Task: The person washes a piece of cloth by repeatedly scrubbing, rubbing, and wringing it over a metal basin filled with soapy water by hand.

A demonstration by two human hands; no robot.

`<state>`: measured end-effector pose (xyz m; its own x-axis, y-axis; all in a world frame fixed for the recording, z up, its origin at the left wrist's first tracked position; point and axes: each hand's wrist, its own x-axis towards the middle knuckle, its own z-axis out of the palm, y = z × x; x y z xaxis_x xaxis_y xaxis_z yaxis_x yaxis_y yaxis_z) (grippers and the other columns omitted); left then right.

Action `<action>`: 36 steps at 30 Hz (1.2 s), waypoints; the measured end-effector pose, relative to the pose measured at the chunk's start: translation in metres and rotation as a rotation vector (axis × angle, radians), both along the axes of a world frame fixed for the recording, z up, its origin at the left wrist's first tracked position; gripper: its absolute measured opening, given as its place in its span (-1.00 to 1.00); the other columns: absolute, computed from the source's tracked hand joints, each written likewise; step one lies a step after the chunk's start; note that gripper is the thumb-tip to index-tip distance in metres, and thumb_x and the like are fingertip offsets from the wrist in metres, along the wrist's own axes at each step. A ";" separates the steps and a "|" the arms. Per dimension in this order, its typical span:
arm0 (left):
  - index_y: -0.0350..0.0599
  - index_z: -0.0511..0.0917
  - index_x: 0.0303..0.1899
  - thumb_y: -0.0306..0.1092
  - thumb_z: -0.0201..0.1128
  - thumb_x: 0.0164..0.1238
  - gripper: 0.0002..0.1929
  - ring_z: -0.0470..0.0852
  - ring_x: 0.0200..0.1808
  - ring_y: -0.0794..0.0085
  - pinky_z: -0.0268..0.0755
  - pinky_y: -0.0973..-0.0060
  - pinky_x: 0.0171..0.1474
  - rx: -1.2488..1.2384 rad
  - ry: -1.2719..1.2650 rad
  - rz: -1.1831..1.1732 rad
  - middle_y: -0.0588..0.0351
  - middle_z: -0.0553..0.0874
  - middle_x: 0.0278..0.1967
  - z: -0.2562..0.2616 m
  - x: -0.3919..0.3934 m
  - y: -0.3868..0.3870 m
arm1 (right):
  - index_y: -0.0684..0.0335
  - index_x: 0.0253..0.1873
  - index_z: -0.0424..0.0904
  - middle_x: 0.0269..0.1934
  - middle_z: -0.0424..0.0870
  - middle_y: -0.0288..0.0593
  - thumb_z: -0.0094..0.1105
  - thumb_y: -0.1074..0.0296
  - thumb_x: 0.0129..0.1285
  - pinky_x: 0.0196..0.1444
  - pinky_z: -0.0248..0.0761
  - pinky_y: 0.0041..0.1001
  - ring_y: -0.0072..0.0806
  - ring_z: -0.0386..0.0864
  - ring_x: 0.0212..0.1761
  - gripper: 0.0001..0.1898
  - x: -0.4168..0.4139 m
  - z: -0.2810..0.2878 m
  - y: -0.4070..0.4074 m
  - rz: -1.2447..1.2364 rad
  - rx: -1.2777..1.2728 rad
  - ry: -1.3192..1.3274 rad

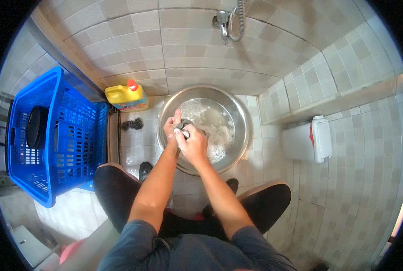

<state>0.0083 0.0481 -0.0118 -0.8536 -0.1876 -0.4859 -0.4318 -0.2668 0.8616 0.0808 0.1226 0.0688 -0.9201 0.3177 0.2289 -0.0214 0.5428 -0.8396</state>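
Note:
A round metal basin (243, 135) stands on the tiled floor in front of me, with cloudy, sudsy water in it. Above its left half my two hands are together around a bunched dark grey cloth (185, 124). My left hand (171, 127) holds the cloth from the left, with its thumb sticking up. From the right, my right hand (195, 140) is closed on the same cloth. Much of the cloth is hidden by my fingers, and whether it touches the water cannot be told.
Left of the basin are a yellow jug with a red cap (128, 96) and a dark scouring pad (132, 124). A blue plastic basket (57, 135) holds a black round item. A white lidded bin (304, 140) stands right; a tap (224, 27) is on the wall.

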 end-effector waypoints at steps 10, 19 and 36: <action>-0.08 0.54 -0.44 -0.01 0.31 0.39 -0.64 0.50 -0.48 0.50 0.41 0.41 -0.39 0.139 -0.024 -0.233 0.25 0.57 -0.49 0.013 0.007 -0.003 | 0.17 -0.26 0.59 -0.41 0.64 0.10 0.17 0.24 0.24 -0.28 0.44 -0.03 0.14 0.61 -0.32 -0.85 0.008 -0.038 0.007 0.025 0.127 -0.074; -0.14 0.65 -0.24 -0.03 0.32 0.38 -0.68 0.58 -0.33 0.46 0.46 0.40 -0.20 0.114 -0.125 -0.392 0.11 0.69 -0.35 0.002 0.006 -0.006 | 0.23 -0.31 0.63 -0.39 0.66 0.16 0.07 0.17 0.27 -0.22 0.47 0.00 0.16 0.63 -0.30 -0.74 0.015 -0.022 0.002 0.059 0.162 -0.088; -0.28 0.54 0.14 0.07 0.26 0.38 -0.43 0.58 0.07 0.24 0.37 0.20 0.22 -0.016 -0.030 -0.558 -0.02 0.64 0.05 0.036 0.027 0.025 | 0.27 -0.26 0.65 -0.38 0.66 0.21 0.00 0.14 0.43 -0.23 0.47 -0.10 0.10 0.61 -0.35 -0.66 -0.009 -0.067 0.066 -0.311 0.115 -0.376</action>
